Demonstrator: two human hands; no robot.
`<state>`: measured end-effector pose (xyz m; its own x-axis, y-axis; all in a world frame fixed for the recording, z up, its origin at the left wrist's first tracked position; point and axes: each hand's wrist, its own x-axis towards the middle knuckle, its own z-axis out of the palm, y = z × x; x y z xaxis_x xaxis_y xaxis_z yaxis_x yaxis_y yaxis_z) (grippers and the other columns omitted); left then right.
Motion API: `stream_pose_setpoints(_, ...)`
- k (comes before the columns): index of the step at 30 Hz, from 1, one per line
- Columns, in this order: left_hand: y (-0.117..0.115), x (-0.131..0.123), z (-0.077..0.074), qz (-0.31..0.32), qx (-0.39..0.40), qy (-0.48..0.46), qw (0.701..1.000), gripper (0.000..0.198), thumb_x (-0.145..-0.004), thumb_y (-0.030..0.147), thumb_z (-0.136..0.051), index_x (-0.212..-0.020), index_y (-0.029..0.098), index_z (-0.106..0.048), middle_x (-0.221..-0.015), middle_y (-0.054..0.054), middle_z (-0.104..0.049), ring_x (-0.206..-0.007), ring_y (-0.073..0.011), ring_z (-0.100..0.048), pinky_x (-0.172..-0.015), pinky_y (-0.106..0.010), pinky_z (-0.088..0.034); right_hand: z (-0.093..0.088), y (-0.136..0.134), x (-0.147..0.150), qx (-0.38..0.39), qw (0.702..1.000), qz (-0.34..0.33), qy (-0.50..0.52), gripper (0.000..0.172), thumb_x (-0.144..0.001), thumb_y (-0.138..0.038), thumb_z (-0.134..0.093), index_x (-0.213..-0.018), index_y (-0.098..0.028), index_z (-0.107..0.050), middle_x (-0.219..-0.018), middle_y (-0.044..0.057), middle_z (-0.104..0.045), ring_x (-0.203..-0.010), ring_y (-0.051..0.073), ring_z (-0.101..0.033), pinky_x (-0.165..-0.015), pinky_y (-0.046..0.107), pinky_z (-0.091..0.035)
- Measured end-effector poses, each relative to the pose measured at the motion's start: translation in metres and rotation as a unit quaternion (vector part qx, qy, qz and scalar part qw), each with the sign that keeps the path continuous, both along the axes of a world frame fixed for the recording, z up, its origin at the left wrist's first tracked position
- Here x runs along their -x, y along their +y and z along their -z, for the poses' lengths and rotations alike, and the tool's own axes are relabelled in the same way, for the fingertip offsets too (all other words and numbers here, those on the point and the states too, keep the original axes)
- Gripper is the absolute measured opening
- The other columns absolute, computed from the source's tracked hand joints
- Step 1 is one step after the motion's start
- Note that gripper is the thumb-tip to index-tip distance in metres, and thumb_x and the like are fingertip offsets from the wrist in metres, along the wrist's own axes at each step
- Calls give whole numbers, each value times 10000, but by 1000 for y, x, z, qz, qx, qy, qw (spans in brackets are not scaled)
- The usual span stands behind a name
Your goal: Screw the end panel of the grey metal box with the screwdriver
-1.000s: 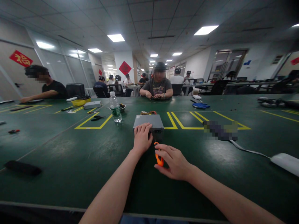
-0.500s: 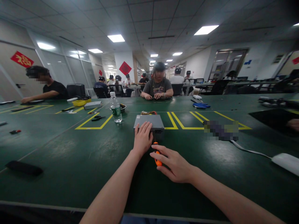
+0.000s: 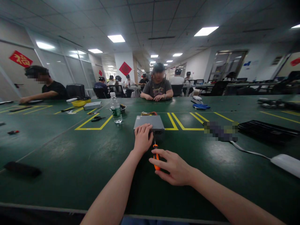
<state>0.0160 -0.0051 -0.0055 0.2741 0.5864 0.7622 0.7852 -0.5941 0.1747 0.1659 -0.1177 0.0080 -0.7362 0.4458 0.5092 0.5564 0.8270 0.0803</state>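
A grey metal box that looks like a computer power supply unit (image 3: 152, 120) sits on the green table in front of me, with coloured wires (image 3: 149, 113) at its far side. My left hand (image 3: 143, 137) grips its near left part, fingers bent over the top edge. In my right hand (image 3: 172, 165) is a screwdriver (image 3: 156, 158) with an orange and black handle, held between thumb and fingers. Its thin shaft points away from me at the near face of the box, close to my left fingers. Whether the tip touches a screw is hidden.
A water bottle (image 3: 116, 109) stands left of the box, beside a small bowl (image 3: 123, 109). Right lie a blurred-out dark item (image 3: 219, 131), a white power strip (image 3: 286, 164) with cable and a black panel (image 3: 269, 131). A person (image 3: 158, 84) sits opposite.
My right hand and the screwdriver have shifted slightly toward me, so more shaft shows. At the right, the black panel now lies flat and the other person's hand has left view.
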Motion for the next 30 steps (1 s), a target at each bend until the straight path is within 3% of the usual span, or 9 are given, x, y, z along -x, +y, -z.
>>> stream_pose_setpoints(5, 1, 1, -1, 8, 3, 3, 1000, 309, -825, 222, -482, -1132, 250, -501, -1220, -26, -543, -1154, -188, -441, -1011, -382, -258, 3, 3, -1, -70, 996, -9, 54, 236, -854, -316, -485, -1018, -146, -501, -1101, 142, -574, -858, 182, -585, -700, 299, -473)
stream_pose_setpoints(8, 0, 1, -1, 2, 0, 5, 1000, 307, -821, 218, -484, -1126, 248, -506, -1213, -32, -548, -1149, -192, -446, -1008, -385, -260, 6, 3, -2, -71, 993, 7, 91, 176, -844, -327, -499, -884, -157, -482, -1033, 129, -605, -755, 163, -591, -639, 284, -474)
stream_pose_setpoints(12, 0, 0, -1, -3, 1, 6, 1000, 313, -814, 209, -488, -1125, 244, -509, -1209, -44, -550, -1147, -205, -447, -1004, -398, -261, 4, 0, -2, -13, 999, 23, 48, 296, -846, -394, -489, -1003, -143, -486, -1075, 140, -570, -864, 197, -589, -684, 303, -488)
stream_pose_setpoints(16, 0, 0, -1, -1, 4, 12, 1000, 313, -824, 215, -473, -1134, 239, -500, -1220, -46, -541, -1151, -206, -442, -1005, -399, -256, -1, -3, -1, -2, 1000, 9, 0, 350, -878, -321, -431, -1194, -172, -438, -1181, 156, -495, -1009, 216, -544, -761, 324, -480)
stream_pose_setpoints(21, -1, 1, -1, 3, 4, 13, 1000, 321, -818, 210, -479, -1138, 239, -494, -1225, -42, -536, -1159, -201, -434, -1009, -393, -252, 3, 1, -3, -59, 997, 15, 54, 231, -862, -319, -473, -1011, -145, -502, -1128, 152, -552, -898, 196, -581, -699, 303, -482)
stream_pose_setpoints(25, 0, 0, 0, 1, 3, 7, 1000, 311, -815, 212, -484, -1125, 240, -499, -1223, -37, -539, -1153, -199, -439, -1014, -391, -247, 6, 1, -2, -30, 998, 29, 54, 188, -849, -344, -487, -870, -157, -494, -1072, 133, -584, -797, 175, -594, -653, 295, -482)
stream_pose_setpoints(30, 0, 0, 0, -2, 3, 7, 1000, 314, -812, 208, -484, -1124, 240, -500, -1219, -41, -542, -1148, -207, -442, -1009, -395, -252, 1, -2, 0, 22, 1000, 16, -12, 346, -859, -360, -471, -1141, -159, -457, -1161, 149, -521, -978, 216, -561, -744, 325, -483)
